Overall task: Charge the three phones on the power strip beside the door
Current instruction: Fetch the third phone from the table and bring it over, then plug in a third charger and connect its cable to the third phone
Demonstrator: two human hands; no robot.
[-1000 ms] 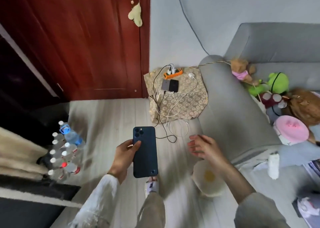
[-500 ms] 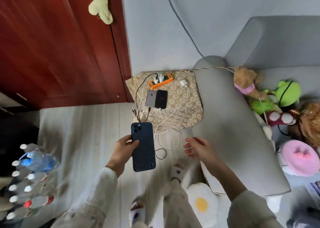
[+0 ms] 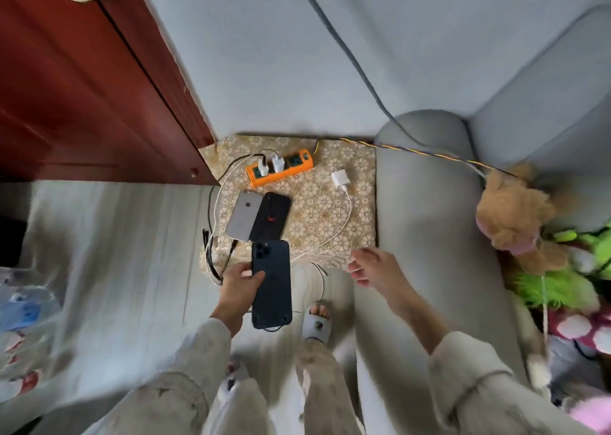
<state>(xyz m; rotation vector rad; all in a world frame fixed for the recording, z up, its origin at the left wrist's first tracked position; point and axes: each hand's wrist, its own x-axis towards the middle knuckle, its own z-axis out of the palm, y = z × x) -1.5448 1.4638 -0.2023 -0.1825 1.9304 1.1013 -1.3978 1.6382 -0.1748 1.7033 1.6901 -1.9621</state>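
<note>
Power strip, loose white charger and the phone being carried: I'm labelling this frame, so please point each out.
power strip (image 3: 299, 169): head view, on its orange side near the free sockets.
white charger (image 3: 340, 179): head view, middle of the plug block.
dark blue phone (image 3: 272, 285): head view, middle of its back, in the left hand (image 3: 238, 284).

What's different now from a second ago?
The person walked up to the mat, so the orange power strip and the two phones lying there now sit right ahead. The left hand still holds the dark blue phone, carried closer to the mat. The right hand stays open and empty. Nothing was picked up or put down.
</note>
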